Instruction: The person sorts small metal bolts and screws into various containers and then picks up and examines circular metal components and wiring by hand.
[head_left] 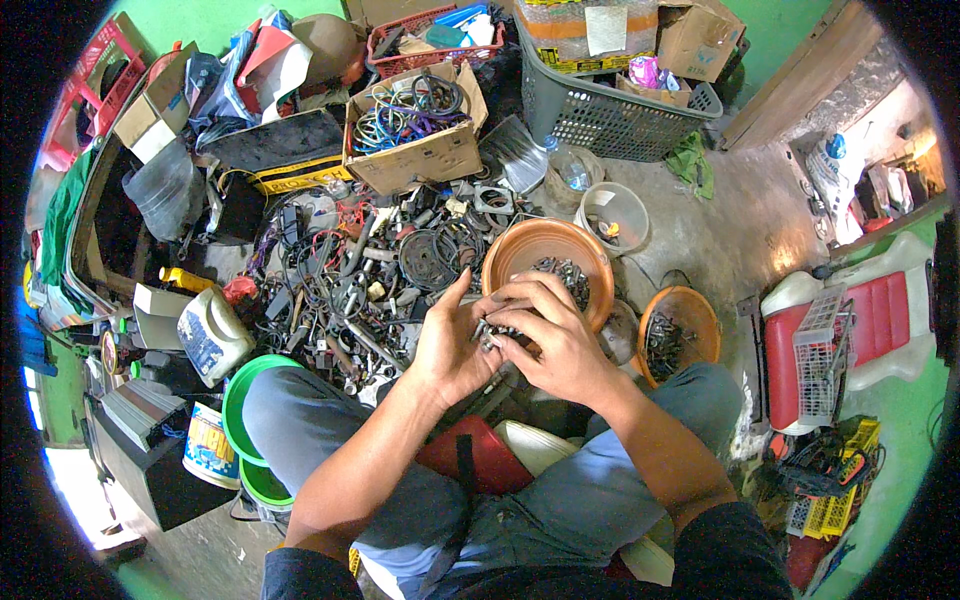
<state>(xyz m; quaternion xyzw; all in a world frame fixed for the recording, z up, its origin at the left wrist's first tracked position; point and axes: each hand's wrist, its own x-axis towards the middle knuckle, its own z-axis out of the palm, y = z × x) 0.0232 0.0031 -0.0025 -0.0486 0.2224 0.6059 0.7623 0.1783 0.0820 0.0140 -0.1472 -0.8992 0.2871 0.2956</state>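
My left hand (450, 345) is cupped around small dark and silver metal pieces (490, 335), seemingly small hardware. My right hand (550, 340) bends over it, fingers curled on the same pieces, which are partly hidden. Just beyond both hands is an orange bowl (590, 250) with many small metal parts in it (560, 275). To the right, by my knee, a second orange bowl (703, 350) holds darker small parts (663, 340).
A heap of mixed parts and cables (340, 270) spreads ahead-left. Green basins (245, 390) sit by my left knee, a whitish bucket (630, 200) ahead. A cardboard box (410, 170), a grey crate (630, 120) and a red-and-white seat (880, 310) stand around.
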